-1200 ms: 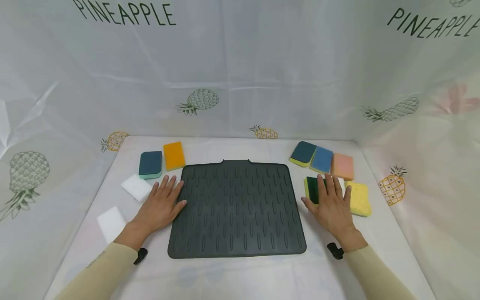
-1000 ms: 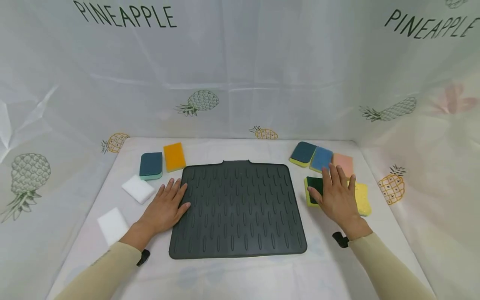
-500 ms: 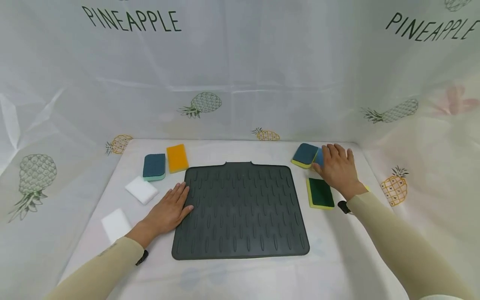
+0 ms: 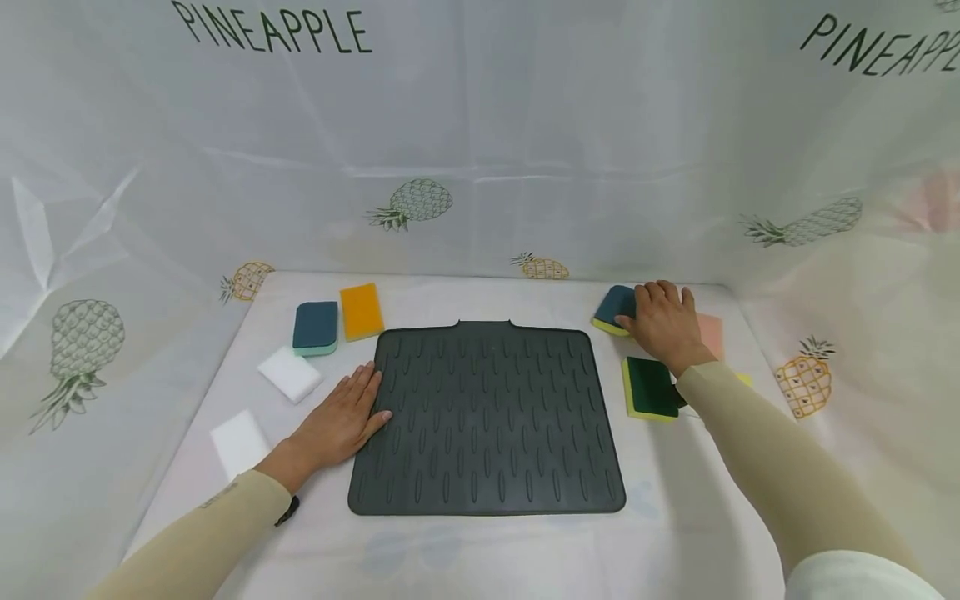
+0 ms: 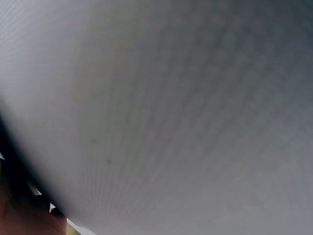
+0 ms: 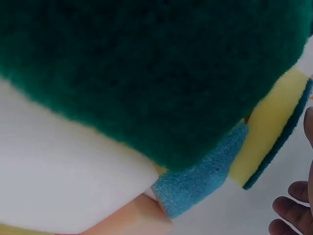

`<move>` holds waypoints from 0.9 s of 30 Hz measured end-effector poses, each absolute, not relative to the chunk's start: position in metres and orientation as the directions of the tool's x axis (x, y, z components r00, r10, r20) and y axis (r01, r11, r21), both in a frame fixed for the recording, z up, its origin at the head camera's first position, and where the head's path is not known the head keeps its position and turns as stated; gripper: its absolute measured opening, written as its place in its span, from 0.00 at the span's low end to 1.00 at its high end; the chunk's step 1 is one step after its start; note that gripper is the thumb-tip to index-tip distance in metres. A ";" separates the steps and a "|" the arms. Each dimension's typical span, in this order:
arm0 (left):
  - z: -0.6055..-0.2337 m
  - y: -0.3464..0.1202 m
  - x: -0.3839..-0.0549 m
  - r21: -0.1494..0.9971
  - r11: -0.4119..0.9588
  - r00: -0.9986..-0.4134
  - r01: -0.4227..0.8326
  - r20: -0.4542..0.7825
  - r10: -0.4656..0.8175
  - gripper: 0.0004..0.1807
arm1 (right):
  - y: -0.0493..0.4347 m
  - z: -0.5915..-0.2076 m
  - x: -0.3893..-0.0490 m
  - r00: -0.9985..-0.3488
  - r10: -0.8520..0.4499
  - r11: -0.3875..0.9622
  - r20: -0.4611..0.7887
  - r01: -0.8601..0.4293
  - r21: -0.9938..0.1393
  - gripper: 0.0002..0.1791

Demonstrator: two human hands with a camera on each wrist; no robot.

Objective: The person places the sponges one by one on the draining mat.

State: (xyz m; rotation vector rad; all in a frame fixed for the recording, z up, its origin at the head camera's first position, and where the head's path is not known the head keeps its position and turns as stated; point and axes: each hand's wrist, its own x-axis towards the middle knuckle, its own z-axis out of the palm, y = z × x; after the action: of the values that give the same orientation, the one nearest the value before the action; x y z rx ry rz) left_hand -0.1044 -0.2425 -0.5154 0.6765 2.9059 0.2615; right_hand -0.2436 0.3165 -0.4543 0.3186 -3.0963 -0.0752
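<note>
Mostly blurred, pale grey surface (image 5: 171,112)

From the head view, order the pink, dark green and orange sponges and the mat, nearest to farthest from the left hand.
1. Mat, overlapped by the left hand
2. Orange sponge, back left
3. Dark green sponge, right
4. Pink sponge, farther right
</note>
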 end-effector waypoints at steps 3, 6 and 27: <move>-0.515 -0.242 -0.105 0.199 0.883 -0.887 0.425 -0.104 0.450 0.44 | 0.318 -0.457 -0.246 -0.981 -0.195 0.980 0.011 -0.195 0.044 0.41; -0.515 -0.242 -0.104 0.194 0.880 -0.885 0.433 -0.094 0.456 0.43 | 0.320 -0.459 -0.247 -0.984 -0.177 0.984 0.004 -0.177 0.031 0.44; -0.515 -0.241 -0.106 0.189 0.883 -0.890 0.430 -0.077 0.450 0.43 | 0.318 -0.466 -0.241 -0.991 -0.134 0.990 -0.016 -0.133 -0.055 0.62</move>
State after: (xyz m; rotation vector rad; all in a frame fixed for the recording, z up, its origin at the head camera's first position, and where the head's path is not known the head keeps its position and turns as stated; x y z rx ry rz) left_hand -0.1057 -0.2410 -0.5147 0.6871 2.9324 0.2529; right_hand -0.2410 0.3182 -0.4663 0.2109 -3.1529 0.0847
